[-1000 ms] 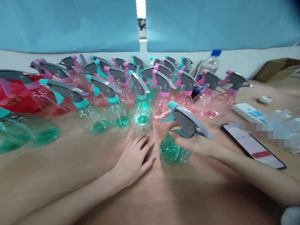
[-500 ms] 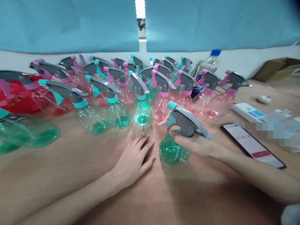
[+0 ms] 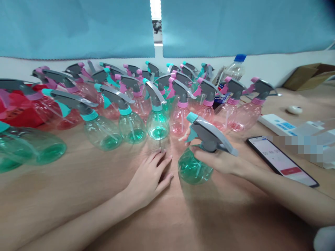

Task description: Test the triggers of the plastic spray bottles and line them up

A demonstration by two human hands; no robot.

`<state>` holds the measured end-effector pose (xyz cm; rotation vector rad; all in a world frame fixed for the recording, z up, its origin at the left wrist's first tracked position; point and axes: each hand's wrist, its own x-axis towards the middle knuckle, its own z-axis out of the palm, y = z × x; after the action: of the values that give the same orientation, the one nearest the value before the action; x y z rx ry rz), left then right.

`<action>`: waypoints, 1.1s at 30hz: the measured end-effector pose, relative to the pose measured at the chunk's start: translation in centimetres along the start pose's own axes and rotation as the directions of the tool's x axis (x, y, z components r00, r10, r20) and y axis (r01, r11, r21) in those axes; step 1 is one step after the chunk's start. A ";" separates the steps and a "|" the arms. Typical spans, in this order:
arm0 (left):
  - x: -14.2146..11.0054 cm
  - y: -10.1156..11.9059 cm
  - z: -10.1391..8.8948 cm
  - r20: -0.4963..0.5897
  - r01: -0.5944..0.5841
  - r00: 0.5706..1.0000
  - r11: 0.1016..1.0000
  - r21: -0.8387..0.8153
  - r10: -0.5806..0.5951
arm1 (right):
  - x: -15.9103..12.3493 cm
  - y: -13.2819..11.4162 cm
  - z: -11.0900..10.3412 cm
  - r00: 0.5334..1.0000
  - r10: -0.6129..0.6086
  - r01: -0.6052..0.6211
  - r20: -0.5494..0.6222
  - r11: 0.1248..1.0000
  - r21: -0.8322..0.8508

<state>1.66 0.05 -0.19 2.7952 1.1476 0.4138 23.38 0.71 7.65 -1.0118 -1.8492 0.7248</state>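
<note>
So the right hand [image 3: 222,162] is gripping a green spray bottle [image 3: 193,170] just right of centre, its fingers wrapping the neck and the thumb [image 3: 202,156] lying across the near side. Left hand [image 3: 150,174] is holding nothing, just resting palm down on the tabletop [image 3: 162,226] with its fingers loosely spread, near the bottle but not touching it.

Handling-wise, I'm guessing it's feeling pretty light, since it's thin-looking clear plastic with some green liquid sitting low inside. The body is probably flexing a bit if squeezed and looking kinda slick, so I wouldn't be pinching it there. The neck, right under the grey spray head [image 3: 210,134], is looking like the stiffest, best spot, and that's where the hand is holding. The turquoise trigger [image 3: 192,134] is likely giving under pressure, so I'd be going easy on it.

Can't really tell from this angle whether the base is fully touching down, though. Nearest neighbours are a green bottle [image 3: 157,127] and a pink bottle [image 3: 180,120], both standing behind it.
</note>
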 end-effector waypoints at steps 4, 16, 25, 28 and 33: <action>0.0 0.0 0.0 -0.002 0.003 1.000 1.000 -0.013 -0.003 | -0.3 0.5 0.1 0.999 0.040 -0.043 0.025 0.991 0.124; 0.0 0.1 -0.1 0.018 0.002 1.000 1.000 -0.002 -0.002 | -0.4 0.5 0.2 1.000 0.013 -0.015 0.015 0.986 0.165; -0.1 0.1 -0.1 0.025 0.007 1.000 1.000 0.003 -0.007 | -0.2 0.2 0.2 1.000 -0.027 0.026 0.005 0.995 0.101; -0.1 0.1 0.0 0.017 0.009 1.000 1.000 -0.006 -0.009 | -0.3 0.5 0.2 0.999 -0.036 0.036 -0.001 0.996 0.081; 0.0 0.1 0.0 0.018 0.008 1.000 1.000 0.004 -0.008 | -0.4 0.8 0.2 0.999 -0.033 0.032 0.009 0.997 0.076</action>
<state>1.68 -0.05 -0.15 2.7906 1.1567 0.3849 23.58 0.74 6.79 -0.9293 -1.8291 0.7762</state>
